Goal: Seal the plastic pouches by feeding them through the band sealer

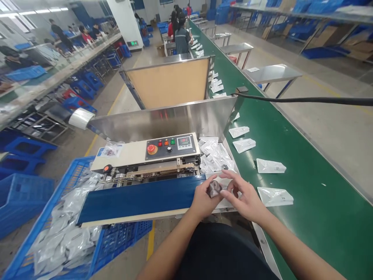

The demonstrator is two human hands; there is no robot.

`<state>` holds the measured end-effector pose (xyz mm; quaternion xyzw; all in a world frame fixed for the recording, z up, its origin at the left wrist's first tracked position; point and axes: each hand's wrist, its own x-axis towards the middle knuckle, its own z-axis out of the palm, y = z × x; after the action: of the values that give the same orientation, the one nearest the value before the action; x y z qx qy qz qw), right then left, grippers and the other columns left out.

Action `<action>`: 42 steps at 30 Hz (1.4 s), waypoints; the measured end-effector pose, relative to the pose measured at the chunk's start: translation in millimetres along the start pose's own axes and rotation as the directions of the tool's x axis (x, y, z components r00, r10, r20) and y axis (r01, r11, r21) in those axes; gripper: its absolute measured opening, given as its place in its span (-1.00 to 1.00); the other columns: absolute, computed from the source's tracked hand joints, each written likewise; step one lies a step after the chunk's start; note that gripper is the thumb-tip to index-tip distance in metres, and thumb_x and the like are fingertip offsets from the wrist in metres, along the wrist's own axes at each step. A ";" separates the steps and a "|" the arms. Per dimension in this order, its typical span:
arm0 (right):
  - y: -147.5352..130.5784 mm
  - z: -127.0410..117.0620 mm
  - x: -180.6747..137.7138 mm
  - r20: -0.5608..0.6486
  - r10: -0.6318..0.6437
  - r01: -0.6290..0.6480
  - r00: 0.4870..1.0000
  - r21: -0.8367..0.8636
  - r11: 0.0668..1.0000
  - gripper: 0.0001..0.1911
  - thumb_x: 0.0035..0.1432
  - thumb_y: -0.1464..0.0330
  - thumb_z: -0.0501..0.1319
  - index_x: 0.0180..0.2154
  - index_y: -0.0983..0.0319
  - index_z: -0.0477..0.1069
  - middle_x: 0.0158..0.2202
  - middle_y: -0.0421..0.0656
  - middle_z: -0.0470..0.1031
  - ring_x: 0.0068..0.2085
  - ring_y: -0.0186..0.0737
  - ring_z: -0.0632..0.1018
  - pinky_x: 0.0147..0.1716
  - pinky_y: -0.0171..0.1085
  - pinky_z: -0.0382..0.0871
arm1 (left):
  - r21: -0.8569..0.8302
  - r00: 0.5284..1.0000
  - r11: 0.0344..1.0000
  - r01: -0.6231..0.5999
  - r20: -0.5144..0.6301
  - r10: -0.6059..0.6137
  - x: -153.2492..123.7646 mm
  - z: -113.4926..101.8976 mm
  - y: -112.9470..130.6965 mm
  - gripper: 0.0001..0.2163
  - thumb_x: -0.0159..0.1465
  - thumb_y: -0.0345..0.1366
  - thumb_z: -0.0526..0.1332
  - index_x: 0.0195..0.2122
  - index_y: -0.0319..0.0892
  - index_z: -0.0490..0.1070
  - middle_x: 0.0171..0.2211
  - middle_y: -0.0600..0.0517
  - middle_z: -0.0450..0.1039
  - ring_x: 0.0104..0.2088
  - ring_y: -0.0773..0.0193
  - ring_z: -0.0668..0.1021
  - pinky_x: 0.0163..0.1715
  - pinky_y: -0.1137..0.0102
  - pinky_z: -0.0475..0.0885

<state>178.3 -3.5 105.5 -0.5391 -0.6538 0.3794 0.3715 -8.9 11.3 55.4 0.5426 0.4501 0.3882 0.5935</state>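
1. While the head view takes in both hands, the small grey-brown packet (215, 188) is partly covered by fingers, and what it holds is hard to make out.
2. The fingers of the left hand (202, 197) that lie behind the packet are hidden, and both forearms run out of the frame at the bottom edge.
3. The red and green digits on the machine (170, 146) are too small to read with certainty, and the people (182, 37) farther back are blurred.
4. A blue basket (40, 218) at lower left is cut off by the bottom edge; silvery bags (78, 241) heaped in it overlap, so the lower ones are covered.
5. The packet lies in the left hand, between its thumb and fingers, close to the right end of the machine's blue belt (140, 200).
6. The left hand is curled closed about the packet; the right hand (245, 194) is half open, fingers bent, its thumb at the packet's right side. Whether that thumb presses on it I cannot tell.
7. Just beyond the hands is a pile of white bags (217, 153); to their right, more white pouches (271, 166) lie spaced out along a green conveyor (320, 221).
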 end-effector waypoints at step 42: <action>45.2 81.2 58.8 -0.039 0.606 -0.576 0.794 0.270 0.772 -0.42 0.04 -0.09 0.50 -0.14 0.26 0.69 -0.36 -0.05 0.69 -0.48 -0.23 0.53 -0.47 -0.28 0.41 | -0.331 0.664 0.914 0.236 -0.632 -0.400 7.6 -96.8 -64.3 -0.54 0.19 0.04 0.49 -0.14 -0.30 0.73 -0.14 -0.24 0.75 -0.11 -0.03 0.74 -0.08 0.21 0.62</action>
<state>116.4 52.7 34.0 -0.6900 -0.3746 0.5201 0.3364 -101.0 40.0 -9.9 0.2024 0.6795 0.4982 0.4991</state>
